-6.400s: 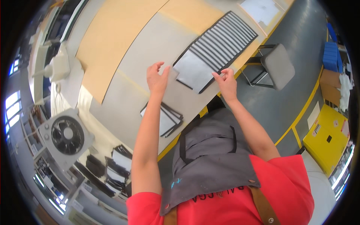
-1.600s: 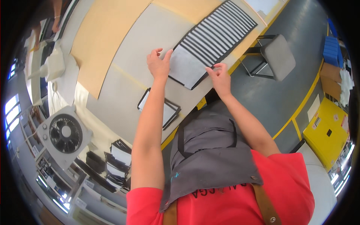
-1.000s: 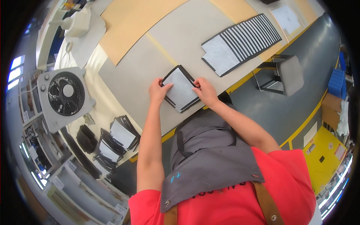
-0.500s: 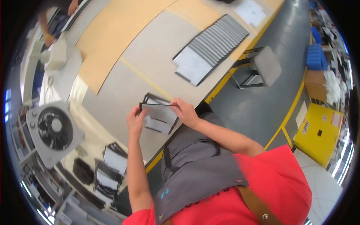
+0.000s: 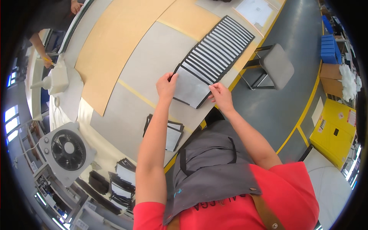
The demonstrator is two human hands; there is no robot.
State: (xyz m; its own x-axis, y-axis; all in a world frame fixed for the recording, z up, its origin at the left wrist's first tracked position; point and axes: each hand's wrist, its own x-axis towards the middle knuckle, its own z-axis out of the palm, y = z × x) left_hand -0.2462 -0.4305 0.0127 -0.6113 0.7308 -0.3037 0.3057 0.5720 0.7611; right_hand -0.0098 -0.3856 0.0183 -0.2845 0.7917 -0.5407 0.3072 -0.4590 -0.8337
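Note:
A thin grey panel with black edging [image 5: 191,87] lies at the near end of a row of overlapping, similar panels [image 5: 222,48], whose dark edges form stripes across the worktable. My left hand [image 5: 166,88] pinches its left corner. On the opposite side, my right hand [image 5: 221,96] has thumb and fingers closed on the right corner. Partly covered by my left forearm, a small pile of black-edged grey pieces [image 5: 174,136] rests closer to me on the table.
A box fan [image 5: 68,149] stands at the left, with more black-edged pieces [image 5: 122,172] beside it. A white container [image 5: 58,79] sits near another person's hand [image 5: 46,61] across the table. To the right are a grey folding chair [image 5: 276,66] and a yellow cabinet [image 5: 333,132].
Both hands have moved up and right, from above the small pile to the near end of the row. The panel they held raised now lies against that row.

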